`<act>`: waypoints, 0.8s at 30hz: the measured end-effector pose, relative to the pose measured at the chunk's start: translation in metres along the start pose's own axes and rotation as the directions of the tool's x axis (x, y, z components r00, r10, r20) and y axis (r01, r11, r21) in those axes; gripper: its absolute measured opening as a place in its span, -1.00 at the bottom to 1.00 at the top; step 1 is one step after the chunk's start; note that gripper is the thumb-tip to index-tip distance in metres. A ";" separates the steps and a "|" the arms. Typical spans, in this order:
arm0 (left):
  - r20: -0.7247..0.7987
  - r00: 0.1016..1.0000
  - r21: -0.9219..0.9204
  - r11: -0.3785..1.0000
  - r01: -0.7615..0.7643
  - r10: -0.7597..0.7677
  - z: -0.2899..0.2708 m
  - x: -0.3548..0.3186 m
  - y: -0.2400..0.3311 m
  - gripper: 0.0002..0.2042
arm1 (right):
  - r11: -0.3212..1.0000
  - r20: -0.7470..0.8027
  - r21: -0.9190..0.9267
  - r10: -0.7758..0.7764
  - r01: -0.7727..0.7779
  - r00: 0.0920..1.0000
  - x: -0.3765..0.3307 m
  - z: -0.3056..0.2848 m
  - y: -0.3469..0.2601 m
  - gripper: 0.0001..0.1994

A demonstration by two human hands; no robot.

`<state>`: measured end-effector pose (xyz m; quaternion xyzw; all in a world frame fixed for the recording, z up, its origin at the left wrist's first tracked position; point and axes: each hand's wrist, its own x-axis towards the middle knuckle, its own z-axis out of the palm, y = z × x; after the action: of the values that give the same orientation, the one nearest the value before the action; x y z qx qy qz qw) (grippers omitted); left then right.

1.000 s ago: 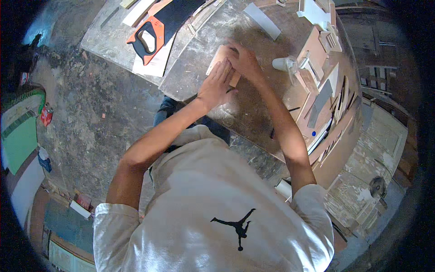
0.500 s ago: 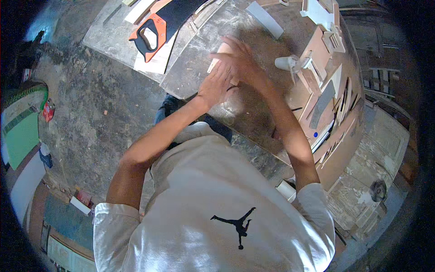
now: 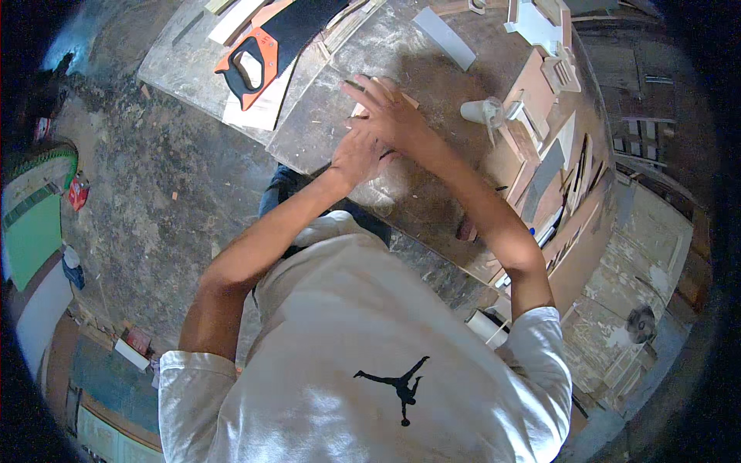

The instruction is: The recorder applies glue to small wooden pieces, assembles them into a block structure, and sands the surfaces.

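A small pale piece of wood [image 3: 411,99] lies on the worktable under my two hands, only its edges showing. My right hand [image 3: 392,117] rests across it, palm down, fingers stretched out and spread toward the left. Just below, my left hand [image 3: 358,157] presses on the near end of the piece; its fingertips are partly covered by my right hand, and it seems to hold the wood. A thin dark object [image 3: 387,153] shows beside my left hand, too small to name.
At the far left lies a handsaw [image 3: 256,65] with an orange and black handle on wood offcuts. A grey-white strip [image 3: 445,37] lies beyond my hands. To the right are a translucent cup [image 3: 480,112], a white bracket-like piece [image 3: 534,28] and several wood strips.
My right hand has shifted left and drawn across the wood, its fingers now spread over it. The left hand stays nearly in place. The whole view has shifted slightly.
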<state>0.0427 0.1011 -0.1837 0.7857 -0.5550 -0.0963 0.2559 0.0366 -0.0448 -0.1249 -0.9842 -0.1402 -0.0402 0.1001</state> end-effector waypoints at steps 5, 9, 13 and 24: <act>0.065 0.998 0.145 0.989 0.004 -0.014 -0.005 0.000 0.000 -0.39 | 0.963 0.164 -0.189 -0.164 0.195 0.973 0.003 -0.023 0.000 -0.62; 0.076 0.997 0.188 0.981 -0.038 0.024 -0.013 0.003 0.000 -0.35 | 0.968 0.143 -0.210 -0.107 0.136 0.984 0.005 -0.028 0.004 -0.69; 0.017 0.997 0.231 0.970 -0.075 0.073 -0.011 0.003 -0.001 -0.30 | 0.976 0.122 -0.205 -0.055 0.079 0.991 0.003 -0.023 0.026 -0.65; 0.117 0.993 0.295 0.955 -0.030 -0.005 -0.024 0.008 0.005 -0.17 | 0.934 0.033 -0.340 0.132 -0.113 0.991 -0.009 -0.013 0.050 -0.49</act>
<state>0.0523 0.0996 -0.1599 0.8047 -0.5820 -0.0557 0.1030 0.0420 -0.0973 -0.1226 -0.9943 -0.0725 -0.0301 -0.0715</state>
